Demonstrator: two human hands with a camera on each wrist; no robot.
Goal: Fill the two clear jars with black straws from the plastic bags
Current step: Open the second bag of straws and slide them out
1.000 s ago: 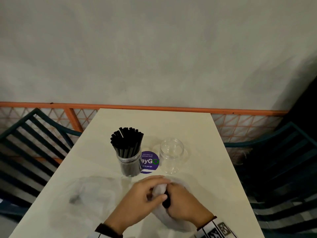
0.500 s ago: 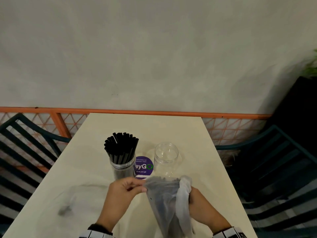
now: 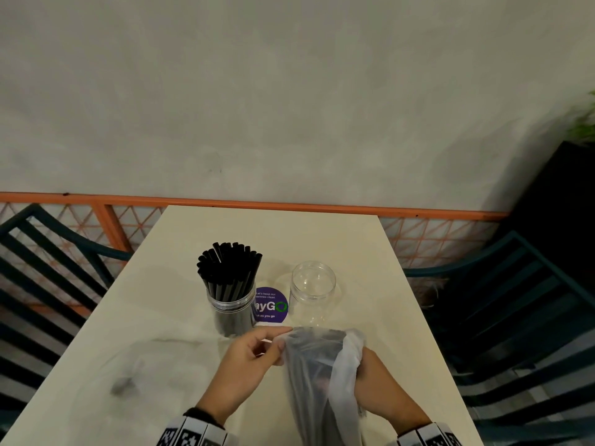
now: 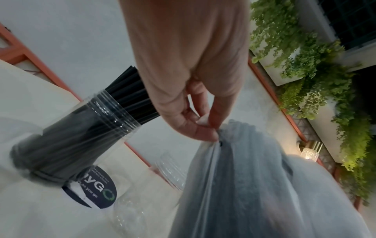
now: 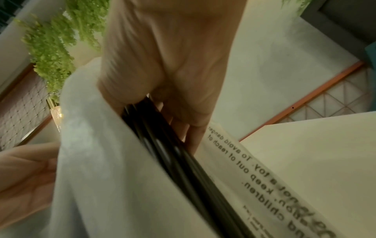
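Note:
The left clear jar (image 3: 233, 312) is packed with black straws (image 3: 230, 265). Right of it stands an empty clear jar (image 3: 313, 291). In front of them a translucent plastic bag (image 3: 317, 375) is held upright above the table (image 3: 322, 233). My left hand (image 3: 254, 355) pinches the bag's rim (image 4: 218, 136) between thumb and fingers. My right hand (image 3: 380, 384) is at the bag's right side, partly draped in plastic. In the right wrist view its fingers (image 5: 195, 132) curl round a bundle of black straws (image 5: 173, 157) between the bag's walls.
A crumpled empty bag (image 3: 128, 375) lies on the table's left part. A purple round sticker (image 3: 272, 305) sits between the jars. Dark green slatted chairs (image 3: 48, 268) (image 3: 521, 310) flank the table. An orange railing (image 3: 289, 206) runs along its far edge.
A second ago both hands worked the bag low on the table. The bag now stands upright, and my hands have moved apart to either side of its mouth.

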